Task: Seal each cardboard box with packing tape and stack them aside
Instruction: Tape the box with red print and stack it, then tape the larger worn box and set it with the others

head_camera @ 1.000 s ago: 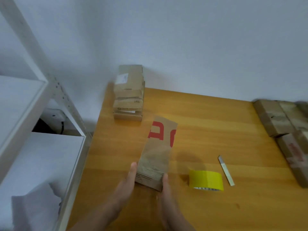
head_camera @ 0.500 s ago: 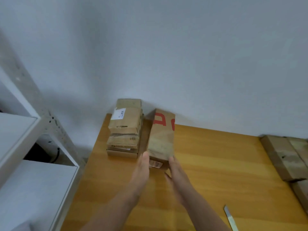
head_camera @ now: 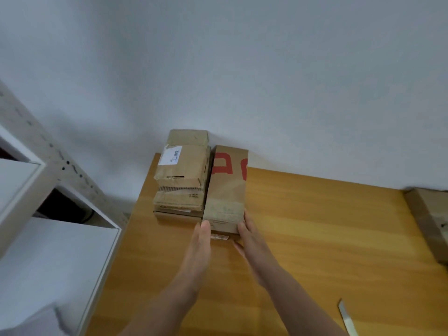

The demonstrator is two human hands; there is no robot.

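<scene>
Where the two hands meet: one long cardboard box (head_camera: 226,190) (upper centre of the frame), lying on the wooden table (head_camera: 315,226), its left side against the stack (head_camera: 181,180), its far end by the white wall (head_camera: 266,69).
Left hand (head_camera: 202,236): one, fingers straight and together, tips pressed on the box's near left corner.
Right hand (head_camera: 249,236): one, fingers straight, laid flat along the box's near right side.
Stack: one pile of cardboard boxes, four layers or so (edges blur, count unsure).
Writing: large red characters across the box's far end, cut off, unreadable; one white shipping label (head_camera: 171,155) on the stack's top, print too small; one small sticker (head_camera: 219,236) on the box's near face, illegible.
Right edge: one more carton (head_camera: 429,214), partly out of frame.
Lower right: one pale cutter blade (head_camera: 346,316).
Left side: one white shelving unit (head_camera: 48,238).
</scene>
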